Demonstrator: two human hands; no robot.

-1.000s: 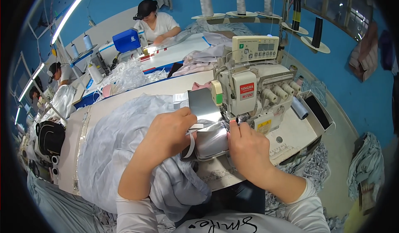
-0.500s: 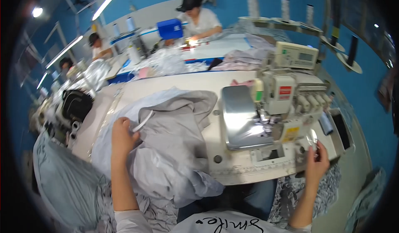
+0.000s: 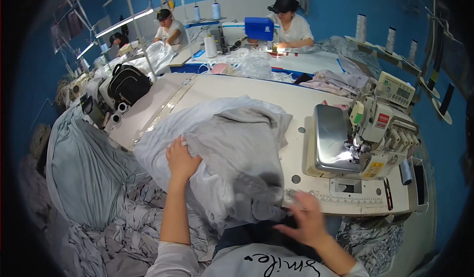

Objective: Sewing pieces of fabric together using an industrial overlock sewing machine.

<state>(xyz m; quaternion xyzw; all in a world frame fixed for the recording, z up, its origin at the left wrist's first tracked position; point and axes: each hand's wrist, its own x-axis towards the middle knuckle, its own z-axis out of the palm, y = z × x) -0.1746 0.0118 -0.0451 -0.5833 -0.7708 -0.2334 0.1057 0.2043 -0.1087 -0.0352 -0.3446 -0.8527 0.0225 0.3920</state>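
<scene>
A heap of pale grey and whitish cloth [image 3: 237, 153] lies on the sewing table in front of me. My left hand [image 3: 182, 159] rests on its left side, thumb spread away from the fingers. A small white bit shows by the fingertips; whether it is part of the cloth I cannot tell. Blurred by motion, my right hand [image 3: 307, 220] is at the table's front edge, just right of the cloth, fingers apart and holding nothing. Thread snips [image 3: 388, 194] lie at the table's right end. An overlock sewing machine [image 3: 382, 124] with a shiny metal plate [image 3: 335, 133] stands behind them.
A black bag [image 3: 129, 83] sits at the far left. Grey-green cloth [image 3: 86, 163] hangs at the left, above crumpled fabric. Thread cones [image 3: 361, 27] stand at the right. Co-workers [image 3: 291, 25] sit at machines beyond. A long table edge [image 3: 163, 111] runs at the left.
My right hand has let go of the shiny snips, now on the table, and moved left toward the cloth. My left hand no longer holds up the white strip. The view has swung left.
</scene>
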